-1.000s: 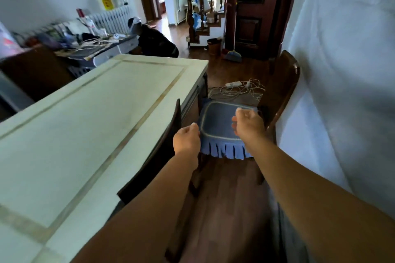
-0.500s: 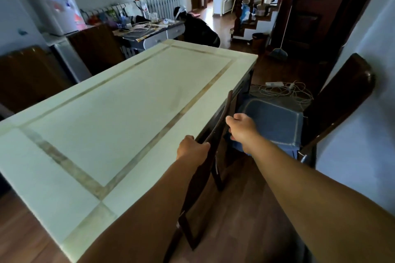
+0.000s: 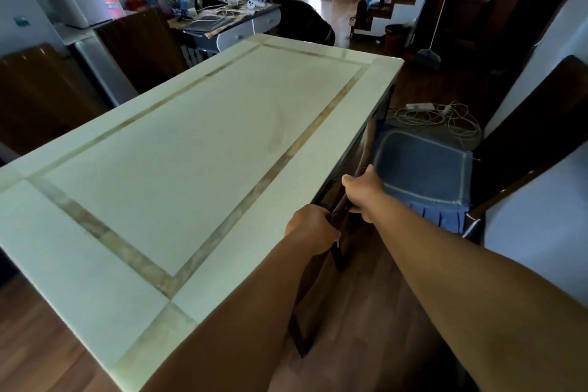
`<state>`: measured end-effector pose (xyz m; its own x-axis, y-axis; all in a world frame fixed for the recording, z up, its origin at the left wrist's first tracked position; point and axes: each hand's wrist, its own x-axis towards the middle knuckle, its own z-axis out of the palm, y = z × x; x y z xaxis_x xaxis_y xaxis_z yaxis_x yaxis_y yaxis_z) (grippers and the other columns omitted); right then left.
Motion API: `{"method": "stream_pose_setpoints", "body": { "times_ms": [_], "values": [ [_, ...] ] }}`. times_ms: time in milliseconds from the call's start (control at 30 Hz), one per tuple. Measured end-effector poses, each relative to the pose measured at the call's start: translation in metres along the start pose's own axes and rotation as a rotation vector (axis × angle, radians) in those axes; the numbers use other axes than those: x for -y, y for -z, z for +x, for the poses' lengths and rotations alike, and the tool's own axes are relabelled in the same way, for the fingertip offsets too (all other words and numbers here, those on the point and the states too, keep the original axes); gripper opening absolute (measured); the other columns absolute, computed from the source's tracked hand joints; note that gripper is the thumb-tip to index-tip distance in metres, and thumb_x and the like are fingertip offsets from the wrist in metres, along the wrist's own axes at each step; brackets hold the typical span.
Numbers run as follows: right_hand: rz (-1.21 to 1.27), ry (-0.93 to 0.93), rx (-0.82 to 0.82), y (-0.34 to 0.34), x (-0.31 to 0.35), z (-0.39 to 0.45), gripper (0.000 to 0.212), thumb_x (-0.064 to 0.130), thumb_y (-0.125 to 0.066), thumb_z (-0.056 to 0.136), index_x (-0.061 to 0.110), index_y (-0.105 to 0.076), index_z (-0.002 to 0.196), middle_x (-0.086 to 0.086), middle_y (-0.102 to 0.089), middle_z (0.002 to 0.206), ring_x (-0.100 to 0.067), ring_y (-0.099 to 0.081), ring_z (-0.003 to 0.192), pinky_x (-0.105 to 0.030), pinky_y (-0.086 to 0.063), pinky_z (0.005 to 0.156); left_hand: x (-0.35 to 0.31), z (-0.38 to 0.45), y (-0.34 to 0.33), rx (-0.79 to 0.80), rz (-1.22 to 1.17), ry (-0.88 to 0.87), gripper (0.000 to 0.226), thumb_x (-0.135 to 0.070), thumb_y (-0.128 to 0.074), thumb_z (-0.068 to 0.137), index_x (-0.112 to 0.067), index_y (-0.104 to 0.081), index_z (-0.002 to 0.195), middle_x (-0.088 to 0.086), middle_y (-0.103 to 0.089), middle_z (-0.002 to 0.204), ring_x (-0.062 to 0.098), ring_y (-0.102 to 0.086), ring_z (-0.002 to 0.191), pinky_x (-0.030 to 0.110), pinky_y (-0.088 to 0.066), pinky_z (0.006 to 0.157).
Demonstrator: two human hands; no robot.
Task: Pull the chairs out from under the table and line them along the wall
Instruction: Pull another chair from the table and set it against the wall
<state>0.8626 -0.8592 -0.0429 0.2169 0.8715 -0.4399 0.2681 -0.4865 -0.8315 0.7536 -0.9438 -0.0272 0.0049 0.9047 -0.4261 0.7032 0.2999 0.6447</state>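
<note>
Head view: a chair [image 3: 345, 200] tucked at the table [image 3: 197, 143] edge is gripped by its top rail, left hand [image 3: 310, 232] nearer, right hand [image 3: 362, 191] farther along; the wall [image 3: 525, 232] lies rightward, across the rail.

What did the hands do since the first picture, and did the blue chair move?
Both hands left the blue cushion and moved to the dark chair tucked at the table's edge. The left hand and right hand now grip the chair's back rail. The blue-cushioned chair stayed by the wall, and the table stayed put.
</note>
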Motion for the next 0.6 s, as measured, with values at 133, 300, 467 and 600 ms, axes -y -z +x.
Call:
{"method": "stream_pose_setpoints", "body": {
  "times_ms": [133,300,467,600],
  "values": [
    [-0.016,-0.005,-0.032,0.0,-0.003,0.007,0.066,0.019,-0.051,0.09,0.022,-0.019,0.147,-0.014,-0.048,0.135,-0.026,-0.058,0.077,-0.034,-0.052,0.046,0.003,0.004,-0.001,-0.007,0.012,-0.014,0.034,-0.016,-0.065,0.085,-0.018,-0.068,0.119,0.0,-0.065,0.093,0.008,-0.055,0.069,0.018,-0.035,0.049],
    [-0.093,0.009,-0.048,0.003,-0.002,0.011,0.062,0.01,-0.052,0.088,0.017,-0.025,0.144,-0.011,-0.052,0.112,-0.02,-0.05,0.06,-0.027,-0.047,0.035,-0.001,0.005,-0.005,-0.034,0.025,0.014,0.038,-0.008,-0.063,0.084,-0.018,-0.067,0.12,0.001,-0.065,0.095,0.013,-0.059,0.082,0.019,-0.037,0.049],
    [-0.151,0.037,-0.095,0.012,-0.004,0.005,0.044,0.004,-0.053,0.084,0.007,-0.043,0.126,-0.008,-0.05,0.087,-0.025,-0.056,0.06,-0.034,-0.054,0.042,-0.007,-0.002,-0.01,-0.03,0.109,-0.038,0.03,-0.009,-0.06,0.083,-0.018,-0.072,0.109,-0.001,-0.063,0.081,0.013,-0.061,0.075,0.02,-0.043,0.049],
    [-0.157,0.052,-0.118,0.03,-0.011,0.001,0.035,0.002,-0.052,0.084,0.004,-0.049,0.119,-0.013,-0.053,0.088,-0.03,-0.059,0.059,-0.047,-0.06,0.056,-0.016,-0.01,-0.024,-0.001,0.138,-0.064,0.024,-0.011,-0.062,0.083,-0.016,-0.073,0.103,0.002,-0.067,0.081,0.019,-0.067,0.079,0.027,-0.055,0.061]
  ]
}}
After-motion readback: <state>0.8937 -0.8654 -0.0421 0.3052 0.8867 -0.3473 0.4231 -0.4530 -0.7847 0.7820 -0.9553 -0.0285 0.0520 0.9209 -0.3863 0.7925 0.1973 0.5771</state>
